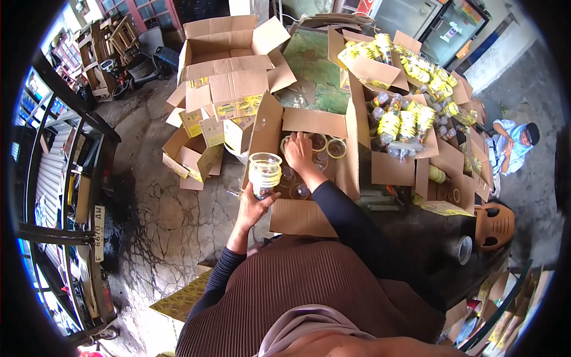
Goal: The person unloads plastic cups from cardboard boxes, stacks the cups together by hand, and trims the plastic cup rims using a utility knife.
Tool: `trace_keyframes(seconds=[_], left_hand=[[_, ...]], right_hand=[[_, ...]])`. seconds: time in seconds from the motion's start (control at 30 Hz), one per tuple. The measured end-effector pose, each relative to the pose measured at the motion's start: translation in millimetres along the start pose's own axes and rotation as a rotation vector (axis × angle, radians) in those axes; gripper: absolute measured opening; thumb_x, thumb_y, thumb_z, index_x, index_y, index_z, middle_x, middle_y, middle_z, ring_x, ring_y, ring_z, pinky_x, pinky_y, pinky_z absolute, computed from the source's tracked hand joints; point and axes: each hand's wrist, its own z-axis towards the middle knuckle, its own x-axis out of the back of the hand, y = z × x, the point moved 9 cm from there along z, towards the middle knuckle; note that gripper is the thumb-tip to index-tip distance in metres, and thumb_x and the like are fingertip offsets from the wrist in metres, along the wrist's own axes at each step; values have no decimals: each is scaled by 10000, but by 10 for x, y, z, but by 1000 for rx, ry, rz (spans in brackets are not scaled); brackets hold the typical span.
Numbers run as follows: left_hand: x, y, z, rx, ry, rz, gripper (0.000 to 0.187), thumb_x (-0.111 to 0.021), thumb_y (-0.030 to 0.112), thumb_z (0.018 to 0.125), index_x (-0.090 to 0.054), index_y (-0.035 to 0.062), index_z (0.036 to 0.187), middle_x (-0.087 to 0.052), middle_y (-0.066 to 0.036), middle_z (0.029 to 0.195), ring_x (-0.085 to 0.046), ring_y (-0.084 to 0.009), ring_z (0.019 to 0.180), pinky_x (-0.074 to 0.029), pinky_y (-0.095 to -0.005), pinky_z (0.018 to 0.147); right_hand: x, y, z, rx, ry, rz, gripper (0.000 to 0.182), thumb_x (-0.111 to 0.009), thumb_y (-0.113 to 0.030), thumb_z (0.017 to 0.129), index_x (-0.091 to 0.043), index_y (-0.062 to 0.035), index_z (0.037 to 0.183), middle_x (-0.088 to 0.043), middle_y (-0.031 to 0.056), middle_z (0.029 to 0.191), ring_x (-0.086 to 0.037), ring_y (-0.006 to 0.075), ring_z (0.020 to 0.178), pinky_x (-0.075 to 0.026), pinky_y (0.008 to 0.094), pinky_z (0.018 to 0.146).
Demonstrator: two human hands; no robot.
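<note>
Left hand (259, 205): closed around the lower part of the cup stack, held up just beside the box's left side.
Cup stack (265, 172): clear cups nested together, mouth up, with pale yellow rims; it stood nearly upright in the left hand.
Right hand (299, 152): reached down into the open carton, fingers bent at the rims of the cups there; whether they gripped one, the view could not tell.
Open carton (303, 217): brown cardboard, flaps spread, directly in front of the person.
Loose cups (336, 149): clear, round-mouthed, some with pale yellow rims, lying inside the open carton around and below the right hand.
Table (321, 50): worn green top, visible beyond the open carton.
Right-side boxes (393, 169): filled with yellow-banded stacks (407, 124) and clear containers.
Left-side boxes (238, 86): open, some printed in yellow.
Chair (502, 224): orange-brown, to the right.
Another person (513, 146): farther right, in light blue clothing.
</note>
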Motion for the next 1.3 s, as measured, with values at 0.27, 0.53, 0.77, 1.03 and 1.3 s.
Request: trace_keyframes(seconds=[0.27, 0.53, 0.77, 1.03, 1.3], left_hand=[[77, -31, -32, -27, 54, 104, 558, -812, 306, 711, -532, -22, 1065, -679, -128, 844, -650, -183, 744, -515, -324, 681], [-2, 202, 45, -173, 39, 179, 549, -803, 261, 705, -546, -3, 1113, -653, -83, 866, -597, -123, 721, -501, -296, 650], [-166, 282, 56, -262, -39, 314, 604, -797, 249, 719, -512, -7, 1186, -670, -124, 961, -653, -194, 844, -515, -336, 743], [-471, 288, 3, -259, -124, 203, 624, -757, 171, 679, -495, -33, 1207, -630, -203, 1064, -631, -322, 993, -492, -395, 849], [-294, 252, 66, -230, -99, 180, 585, -790, 194, 702, -528, -13, 1183, -653, -134, 1038, -625, -221, 927, -483, -352, 839]], right_hand=[[-5, 17, -82, 1, -69, 9, 747, -670, -539, 745, -508, -96, 1324, -399, 166, 1268, -432, 343, 1148, -371, 504, 913], [417, 147, -7, 155, -62, 230, 751, -706, -297, 760, -393, -31, 1389, -509, 224, 1178, -526, 356, 1067, -433, 445, 941], [2235, 376, 72, 291, 79, 812, 504, -579, -91, 862, -474, -76, 1355, -544, 135, 982, -534, 269, 854, -455, 368, 826], [1354, -547, -789, 613, -331, 779, 570, -373, -432, 988, -383, -41, 1403, -368, 174, 1452, -331, 354, 1332, -247, 424, 1109], [653, 510, -166, 46, -29, 517, 306, -532, -321, 941, -624, -66, 1085, -595, 146, 1108, -537, 313, 1088, -454, 435, 889]])
